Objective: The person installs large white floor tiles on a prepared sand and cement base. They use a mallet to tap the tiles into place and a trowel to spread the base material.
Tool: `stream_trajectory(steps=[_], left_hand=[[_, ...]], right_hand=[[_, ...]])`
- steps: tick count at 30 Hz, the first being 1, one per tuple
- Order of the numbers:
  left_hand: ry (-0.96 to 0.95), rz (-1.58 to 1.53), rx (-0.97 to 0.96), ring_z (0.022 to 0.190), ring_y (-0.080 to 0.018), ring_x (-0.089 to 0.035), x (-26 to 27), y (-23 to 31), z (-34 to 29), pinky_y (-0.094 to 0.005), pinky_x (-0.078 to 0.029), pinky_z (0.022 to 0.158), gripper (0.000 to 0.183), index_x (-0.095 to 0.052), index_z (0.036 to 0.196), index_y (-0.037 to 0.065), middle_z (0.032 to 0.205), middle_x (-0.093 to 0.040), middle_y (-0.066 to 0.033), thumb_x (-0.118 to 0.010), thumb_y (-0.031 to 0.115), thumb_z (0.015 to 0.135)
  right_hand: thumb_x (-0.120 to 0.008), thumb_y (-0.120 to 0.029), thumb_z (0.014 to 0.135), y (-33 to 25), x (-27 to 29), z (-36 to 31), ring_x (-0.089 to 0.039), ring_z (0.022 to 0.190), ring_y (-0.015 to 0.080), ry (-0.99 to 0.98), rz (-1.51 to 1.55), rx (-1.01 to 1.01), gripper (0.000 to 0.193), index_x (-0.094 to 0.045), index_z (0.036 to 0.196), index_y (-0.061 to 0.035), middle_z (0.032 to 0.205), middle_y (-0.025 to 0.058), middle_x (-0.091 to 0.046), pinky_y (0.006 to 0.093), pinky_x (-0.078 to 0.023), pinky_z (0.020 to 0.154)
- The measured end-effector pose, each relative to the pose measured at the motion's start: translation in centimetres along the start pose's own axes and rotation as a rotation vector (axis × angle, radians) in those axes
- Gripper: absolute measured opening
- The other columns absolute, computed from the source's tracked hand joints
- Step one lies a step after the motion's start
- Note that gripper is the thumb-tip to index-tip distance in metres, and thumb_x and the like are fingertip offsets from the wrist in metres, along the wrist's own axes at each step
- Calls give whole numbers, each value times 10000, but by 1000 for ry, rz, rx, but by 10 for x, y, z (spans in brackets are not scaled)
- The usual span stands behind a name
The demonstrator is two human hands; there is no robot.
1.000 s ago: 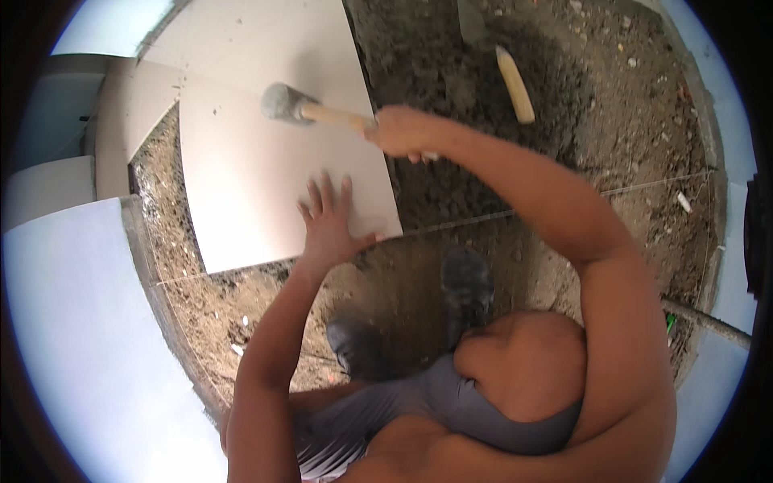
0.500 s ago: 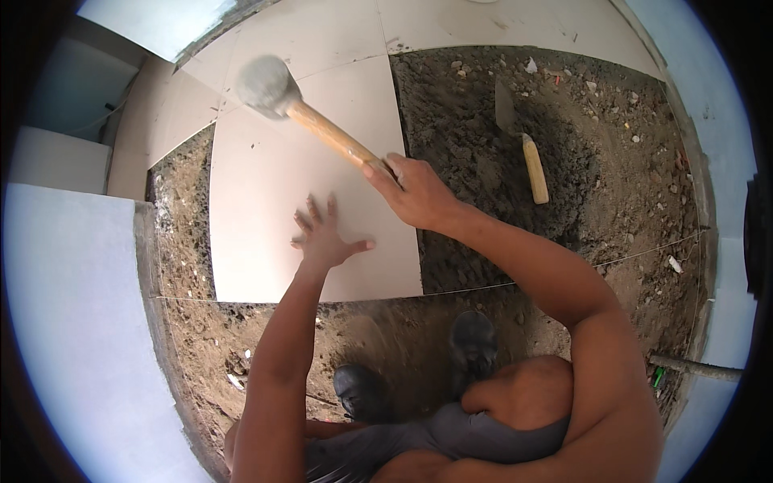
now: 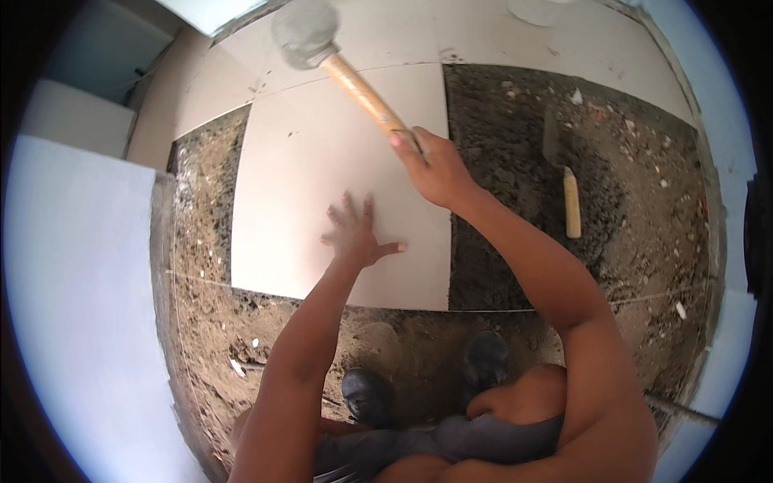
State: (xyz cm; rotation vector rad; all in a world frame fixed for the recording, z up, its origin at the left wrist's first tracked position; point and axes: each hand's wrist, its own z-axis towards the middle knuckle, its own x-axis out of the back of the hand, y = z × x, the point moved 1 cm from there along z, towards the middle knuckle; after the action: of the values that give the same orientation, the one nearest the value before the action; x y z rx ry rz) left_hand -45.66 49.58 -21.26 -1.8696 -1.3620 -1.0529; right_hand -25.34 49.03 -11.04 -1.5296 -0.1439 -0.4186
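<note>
My right hand (image 3: 439,169) is wrapped round the wooden handle of a rubber mallet (image 3: 362,95). The mallet's grey, rounded head is raised over the far edge of a large pale floor tile (image 3: 282,185). Flat on that tile, fingers spread, lies my left hand (image 3: 356,237). Dark wet mortar (image 3: 499,233) borders the tile's right side. On the mortar rests a trowel (image 3: 572,201) with a wooden handle toward me, its blade dulled by mortar.
Laid tiles (image 3: 386,32) run along the far side, with a pale round container (image 3: 538,10) at the back. A taut string (image 3: 652,298) crosses in front of the tile. Light blue walls (image 3: 80,298) stand at both sides. My dark shoes (image 3: 366,394) are on bare soil.
The view has shifted, so the whole floor sits further right and lower. My right hand still grips the mallet, its head now nearer the top edge. My left hand stays spread on the tile.
</note>
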Motion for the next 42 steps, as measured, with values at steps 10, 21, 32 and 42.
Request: stream_trajectory(steps=[10, 21, 32, 42], left_hand=[[43, -62, 24, 1490, -396, 73, -7, -24, 15, -738, -95, 1098, 1039, 2, 1575, 276, 1640, 72, -86, -478, 787, 809], [261, -8, 84, 1510, -281, 54, -23, -49, 41, -626, -21, 1180, 692, 38, 1566, 320, 1646, 55, -11, -138, 650, 985], [304, -61, 70, 1510, -283, 61, -23, -50, 45, -622, 2, 1177, 689, -14, 1574, 294, 1648, 31, 0, -174, 632, 995], [276, -120, 95, 1514, -285, 39, -17, -42, 36, -615, 25, 1171, 682, -78, 1577, 286, 1651, 19, -13, -275, 597, 1003]], right_hand=[[-447, -499, 1007, 1, 3, 11, -543, 440, 163, -169, -82, -265, 537, -541, 823, -3, 578, 54, -524, 324, -438, 420], [-484, -446, 1017, 90, 24, -89, -472, 562, 70, -201, -377, -147, 481, -550, 796, -24, 615, 18, -488, 266, -376, 526], [-510, -368, 1018, 85, 4, -94, -489, 530, 152, -122, -265, -3, 430, -523, 802, 5, 573, 81, -489, 331, -394, 515], [-431, -473, 1025, 57, 6, -76, -500, 532, 154, -51, -12, 142, 537, -554, 822, 8, 599, 68, -533, 316, -412, 509]])
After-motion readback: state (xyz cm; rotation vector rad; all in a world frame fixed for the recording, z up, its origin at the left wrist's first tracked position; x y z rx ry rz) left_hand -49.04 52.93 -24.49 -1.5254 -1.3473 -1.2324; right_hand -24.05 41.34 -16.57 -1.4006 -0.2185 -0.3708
